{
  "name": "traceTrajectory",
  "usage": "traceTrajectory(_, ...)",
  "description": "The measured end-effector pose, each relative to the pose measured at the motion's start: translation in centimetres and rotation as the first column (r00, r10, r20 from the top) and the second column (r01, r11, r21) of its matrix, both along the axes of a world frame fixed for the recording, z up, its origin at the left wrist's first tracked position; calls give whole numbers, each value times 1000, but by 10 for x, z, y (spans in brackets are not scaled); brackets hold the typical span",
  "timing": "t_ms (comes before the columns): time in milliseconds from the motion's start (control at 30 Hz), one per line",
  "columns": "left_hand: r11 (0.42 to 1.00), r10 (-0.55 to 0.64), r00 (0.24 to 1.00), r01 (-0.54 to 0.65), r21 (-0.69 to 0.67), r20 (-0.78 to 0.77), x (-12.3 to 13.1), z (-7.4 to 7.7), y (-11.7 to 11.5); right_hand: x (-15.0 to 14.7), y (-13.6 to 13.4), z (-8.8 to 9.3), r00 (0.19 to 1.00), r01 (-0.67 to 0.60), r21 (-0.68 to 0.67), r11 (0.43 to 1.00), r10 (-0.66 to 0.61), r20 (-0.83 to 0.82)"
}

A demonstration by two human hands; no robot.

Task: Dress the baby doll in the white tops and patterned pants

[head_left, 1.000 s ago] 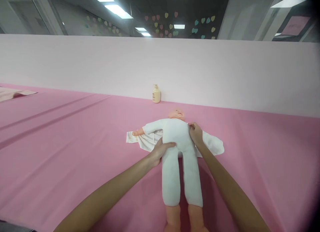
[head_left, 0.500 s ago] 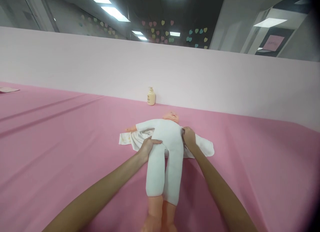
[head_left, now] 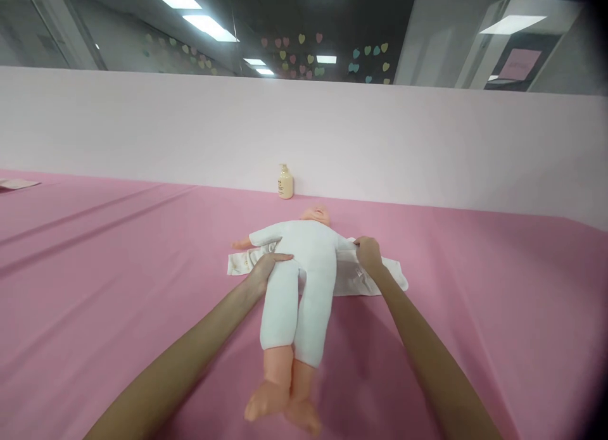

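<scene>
A baby doll (head_left: 299, 269) in a white one-piece suit lies face up on the pink table cover (head_left: 118, 282), head toward the far wall, bare feet near me. A white cloth (head_left: 387, 278) is spread under its upper body, showing on both sides. My left hand (head_left: 268, 267) wraps the doll's left hip, thumb across the front. My right hand (head_left: 368, 253) is closed on the white cloth at the doll's right side, pinching its edge.
A cream pump bottle (head_left: 285, 182) stands against the pale pink partition wall (head_left: 427, 142) behind the doll's head. A flat pale cloth (head_left: 16, 183) lies at the far left of the table. Pink cover stretches wide to both sides.
The doll has slid away from me and tilted, so its bare feet now show fully. My right hand moved from the doll's shoulder outward onto the cloth. My left hand stayed on the hip.
</scene>
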State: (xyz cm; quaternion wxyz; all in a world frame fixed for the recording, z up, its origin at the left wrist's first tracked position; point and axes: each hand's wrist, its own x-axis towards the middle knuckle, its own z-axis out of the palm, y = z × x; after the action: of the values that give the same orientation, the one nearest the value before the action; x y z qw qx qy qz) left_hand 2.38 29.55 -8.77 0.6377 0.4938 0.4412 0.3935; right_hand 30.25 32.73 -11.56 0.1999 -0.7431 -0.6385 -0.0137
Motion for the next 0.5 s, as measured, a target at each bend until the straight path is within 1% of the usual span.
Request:
traceTrajectory(67,982,-32,999,38,-184,37,-7,1,5,7,0,-1,1000,4,-16,1000,-4,4)
traceTrajectory(100,967,-26,998,40,-252,58,-11,2,8,9,0,-1,1000,8,-30,1000,-8,7)
traceTrajectory(200,949,37,996,-8,-316,85,-19,4,15,11,-2,-1,999,26,-89,996,-23,28)
traceTrajectory(267,951,73,995,-50,-306,65,-23,4,20,9,-4,1,998,33,-132,991,-27,52)
traceTrajectory(367,968,121,993,-116,-223,11,-27,3,24,4,-8,6,995,32,-186,982,-14,96)
traceTrajectory(500,987,122,992,-123,-105,-23,-31,0,27,2,-11,11,987,18,-226,974,19,163)
